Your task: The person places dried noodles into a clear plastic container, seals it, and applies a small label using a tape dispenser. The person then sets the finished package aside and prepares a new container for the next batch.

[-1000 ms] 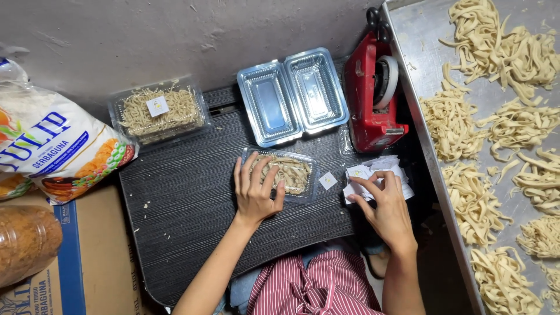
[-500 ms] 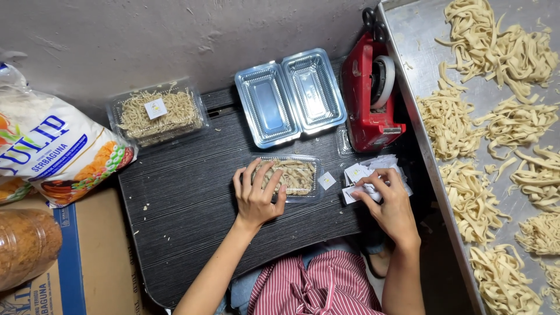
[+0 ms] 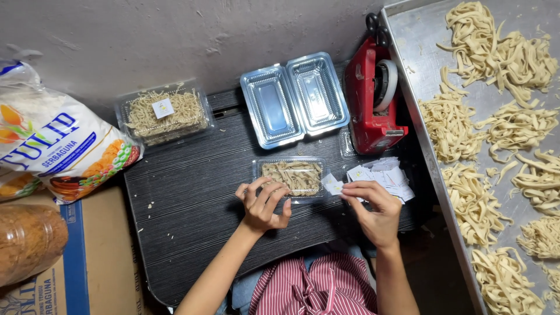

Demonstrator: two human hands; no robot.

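A dark, wood-grained tabletop (image 3: 192,198) carries a small clear plastic box (image 3: 290,177) filled with pale, flat noodle strips, lid shut. The left hand (image 3: 262,204) rests at the box's near left corner, its fingers (image 3: 269,192) curled together against the thin plastic edge. Just right of the box, the right hand (image 3: 373,210) lies over a loose heap of small white paper labels (image 3: 382,174); its fingers (image 3: 356,185) are pinched together on one label at the heap's left edge.

Farther back lies an open, empty clear clamshell container (image 3: 294,99), glossy and rectangular. To its right stands a red tape dispenser (image 3: 373,105). At far left sits another filled box with a white label (image 3: 163,111), beside a printed plastic flour bag (image 3: 52,146). A metal tray (image 3: 434,157) on the right holds tangled bundles of raw noodles (image 3: 496,134).
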